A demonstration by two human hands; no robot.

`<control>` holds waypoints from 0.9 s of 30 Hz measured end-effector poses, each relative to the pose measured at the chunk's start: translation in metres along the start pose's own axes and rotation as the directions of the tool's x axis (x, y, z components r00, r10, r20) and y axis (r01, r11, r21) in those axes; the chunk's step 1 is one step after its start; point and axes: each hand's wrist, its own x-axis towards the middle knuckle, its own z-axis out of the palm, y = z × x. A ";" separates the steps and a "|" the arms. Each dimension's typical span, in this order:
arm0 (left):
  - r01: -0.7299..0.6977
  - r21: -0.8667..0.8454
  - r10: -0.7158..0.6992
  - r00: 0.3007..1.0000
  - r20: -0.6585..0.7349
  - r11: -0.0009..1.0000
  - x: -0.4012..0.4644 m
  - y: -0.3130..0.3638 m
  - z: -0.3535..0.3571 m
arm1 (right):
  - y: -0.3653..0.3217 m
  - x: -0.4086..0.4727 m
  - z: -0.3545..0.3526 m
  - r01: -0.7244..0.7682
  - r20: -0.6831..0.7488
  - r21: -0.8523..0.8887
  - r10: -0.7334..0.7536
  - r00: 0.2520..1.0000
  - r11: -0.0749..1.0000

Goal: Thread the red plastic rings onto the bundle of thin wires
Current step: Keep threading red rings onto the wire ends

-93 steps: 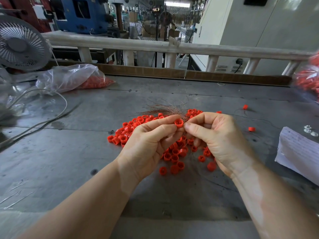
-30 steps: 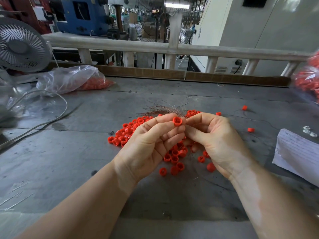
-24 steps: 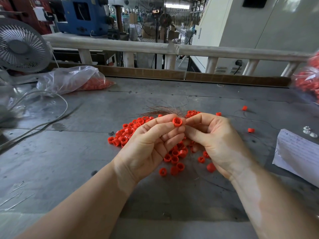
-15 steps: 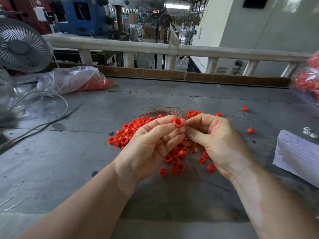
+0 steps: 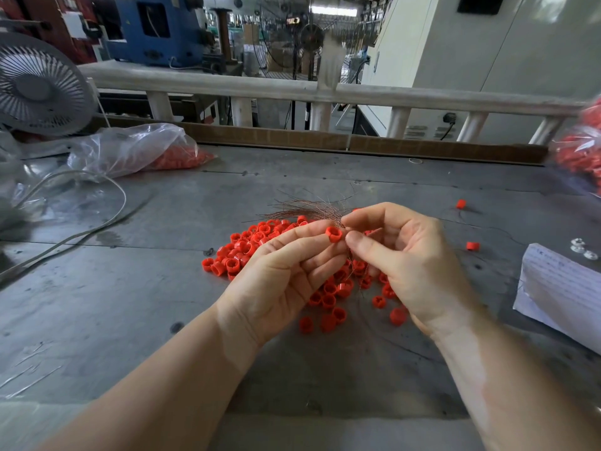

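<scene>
Head view: a red ring is pinched by the left hand at the wires pinched at two o'clock by the right hand; splayed strands could be missed.

Grey metal table, scratched. Round grey fan at far left. Clear plastic bag lying near it on table. Grey cable curving across left side. White paper sheet at right edge, three small white nuts just behind it. Pale railing along far side. Blue machine behind railing. Big white cabinet at back right.
</scene>
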 end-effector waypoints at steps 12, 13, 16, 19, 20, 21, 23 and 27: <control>-0.002 0.015 0.003 1.000 -0.024 1.000 -0.001 -0.001 0.001 | -0.004 -0.005 0.007 0.151 -0.041 -0.335 -0.174 0.984 0.930; -0.002 0.011 0.002 1.000 -0.019 1.000 -0.001 -0.001 0.001 | -0.004 -0.005 0.007 0.146 -0.049 -0.332 -0.172 0.984 0.932; 0.004 -0.020 -0.004 1.000 -0.001 1.000 -0.001 -0.002 0.002 | -0.004 -0.003 0.006 0.069 -0.086 -0.187 -0.086 0.993 0.980; 0.011 -0.049 -0.010 1.000 0.016 0.999 -0.001 -0.001 0.003 | -0.003 -0.001 0.003 -0.073 -0.086 0.003 0.073 0.994 0.997; 0.011 -0.052 -0.010 1.000 0.018 0.999 -0.001 -0.001 0.003 | -0.002 -0.001 0.003 -0.117 -0.069 0.029 0.118 0.991 0.993; 0.010 -0.054 -0.009 1.000 0.019 0.999 -0.001 0.000 0.003 | -0.001 -0.001 0.003 -0.150 -0.044 0.039 0.152 0.987 0.988; 0.009 -0.055 -0.008 1.000 0.022 0.998 -0.001 0.000 0.003 | 0.001 -0.001 0.004 -0.186 -0.002 0.039 0.187 0.982 0.982; -0.002 -0.037 0.003 1.000 0.023 0.999 -0.001 0.001 0.002 | 0.002 -0.001 0.001 -0.212 0.007 0.043 0.212 0.977 0.976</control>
